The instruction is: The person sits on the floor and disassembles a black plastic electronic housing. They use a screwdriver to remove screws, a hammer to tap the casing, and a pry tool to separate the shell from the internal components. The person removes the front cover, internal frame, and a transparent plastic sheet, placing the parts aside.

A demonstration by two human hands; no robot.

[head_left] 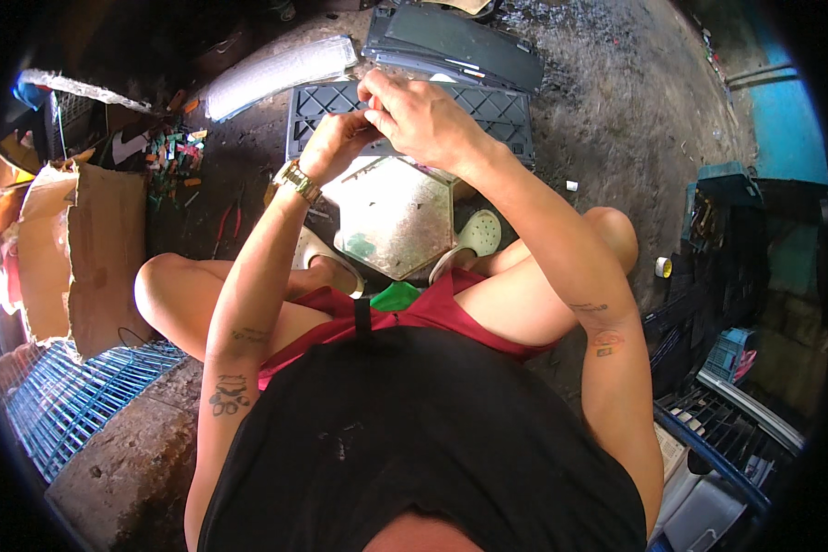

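Note:
Out in front of me, my left hand (337,144) and my right hand (423,121) meet with their fingertips together. Both are closed in a pinch. Whatever lies between the fingers, if anything, is too small or hidden to name. Below them stands a pale, worn hexagonal slab (397,216) between my feet. Just beyond it, a black plastic panel with crossed ribs (497,120) lies partly behind my hands.
Past the panel lie a whitish flat sheet (281,78) and stacked dark panels (460,46). Red-handled pliers (227,225) and small colourful scraps (177,156) are on the floor to the left, near a cardboard box (106,248). A tape roll (663,268) is at right.

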